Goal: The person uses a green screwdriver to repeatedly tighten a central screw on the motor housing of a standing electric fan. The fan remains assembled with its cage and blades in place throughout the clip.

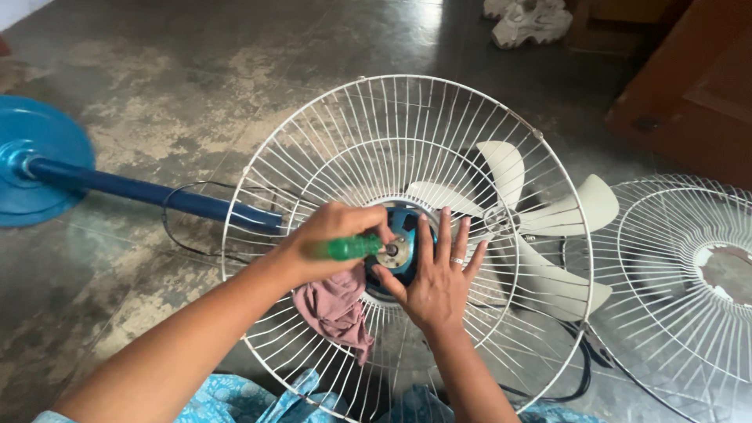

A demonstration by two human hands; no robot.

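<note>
A white wire fan guard (329,133) stands in front of me on a blue motor housing (407,223). My left hand (325,239) grips a green-handled screwdriver (352,247) whose tip meets the metal hub (395,251) at the guard's centre; the same hand also holds a dusty pink cloth (338,309) that hangs down. My right hand (439,274), with a ring on one finger, lies flat with fingers spread against the hub's right side.
The fan's blue pole (149,192) runs left to a round blue base (35,157). A cream fan blade (548,227) lies behind the guard, and a second wire guard (689,274) lies at right. A black cord (580,376) trails on the concrete floor. Wooden furniture (689,86) is at top right.
</note>
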